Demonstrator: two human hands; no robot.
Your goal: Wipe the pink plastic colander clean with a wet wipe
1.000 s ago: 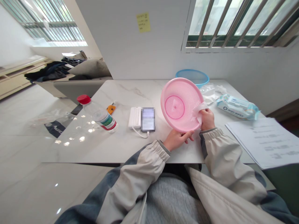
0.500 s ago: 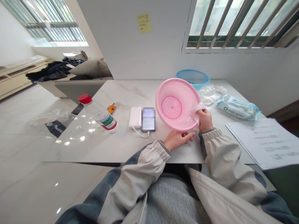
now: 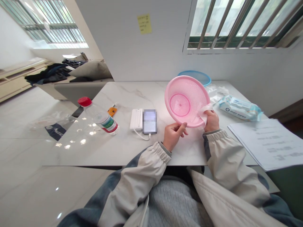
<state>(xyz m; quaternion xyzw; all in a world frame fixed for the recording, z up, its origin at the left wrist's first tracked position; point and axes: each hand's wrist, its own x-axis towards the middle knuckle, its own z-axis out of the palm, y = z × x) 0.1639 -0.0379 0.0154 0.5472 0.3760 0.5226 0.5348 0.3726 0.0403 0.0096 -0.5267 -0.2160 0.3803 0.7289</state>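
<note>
- Pink perforated plastic basket (image 3: 187,101) is held up, tilted, above the table.
- Left hand (image 3: 174,136) curls loosely at its lower rim; contact is hard to tell.
- Right hand (image 3: 211,121) pinches a white wipe (image 3: 205,113) over the rim.
- Blue plastic basket (image 3: 201,77) sits behind it.

R hand (image 3: 211,121) w/ wipe (image 3: 205,113) on pink plastic colander (image 3: 187,101), L hand (image 3: 174,136) next to it.

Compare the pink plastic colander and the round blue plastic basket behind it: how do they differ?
The pink plastic colander is held up off the table and tilted toward the camera, with the right hand pinching a white wipe on its rim. The blue plastic basket sits on the marble tabletop. The pink one shows almost whole, while the blue one is partly hidden behind it. Both are round with a raised rim.
</note>
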